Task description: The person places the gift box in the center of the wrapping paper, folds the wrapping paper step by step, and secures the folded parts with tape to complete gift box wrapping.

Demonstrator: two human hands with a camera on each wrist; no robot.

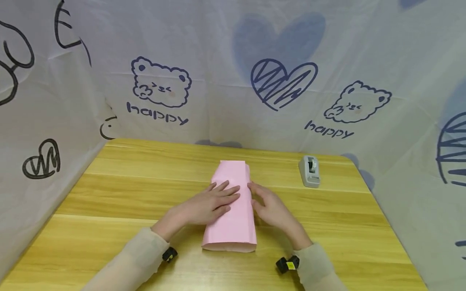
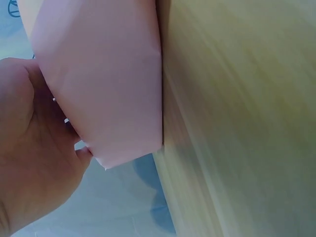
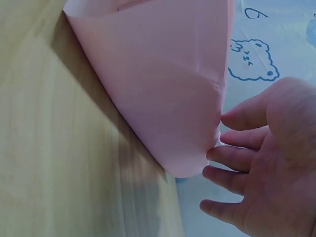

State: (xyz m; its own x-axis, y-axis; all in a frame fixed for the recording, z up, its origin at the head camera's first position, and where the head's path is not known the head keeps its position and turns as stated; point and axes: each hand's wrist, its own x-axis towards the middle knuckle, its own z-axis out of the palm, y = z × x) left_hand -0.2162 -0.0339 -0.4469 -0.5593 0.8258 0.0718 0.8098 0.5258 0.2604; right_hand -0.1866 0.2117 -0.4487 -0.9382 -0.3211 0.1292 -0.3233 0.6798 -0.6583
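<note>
A folded pink paper sleeve [image 1: 236,226] lies lengthwise on the table, its near end bowed into an open mouth. My left hand [image 1: 212,204] lies flat across its top with the fingers spread and straight. In the left wrist view the palm [image 2: 39,148] is over the upper edge of the paper [image 2: 103,89], whose side wall rises from the wood. My right hand [image 1: 271,206] is at the right long edge, fingertips touching it. The right wrist view has these fingers [image 3: 232,158] slightly bent along the creased edge of the paper [image 3: 153,89].
A grey tape dispenser [image 1: 310,171] stands on the wooden table [image 1: 127,194] toward the back right. White cloth [image 1: 218,52] printed with bears and hearts hangs behind and at both sides. Small black cameras are strapped at both wrists.
</note>
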